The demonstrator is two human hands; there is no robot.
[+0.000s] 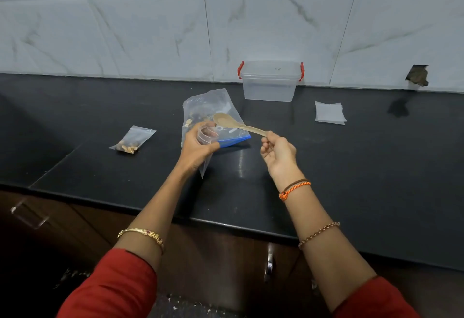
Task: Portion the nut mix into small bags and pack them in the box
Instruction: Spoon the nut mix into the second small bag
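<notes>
My left hand point(197, 145) grips a small clear bag point(205, 164) with its mouth held open; some nuts show inside near the top. My right hand point(277, 153) pinches the handle end of a wooden spoon point(234, 123), whose bowl hovers just above the small bag's mouth. Behind them lies the large zip bag of nut mix point(208, 106) with a blue seal strip. A filled small bag point(131, 139) lies on the counter to the left. The clear plastic box point(270, 82) with red clips stands open against the wall.
A stack of empty small bags point(329, 113) lies on the black counter point(351, 179) to the right of the box. A tiled wall runs along the back, with a hole point(417, 76) at the far right. Cabinet fronts sit below the counter's front edge.
</notes>
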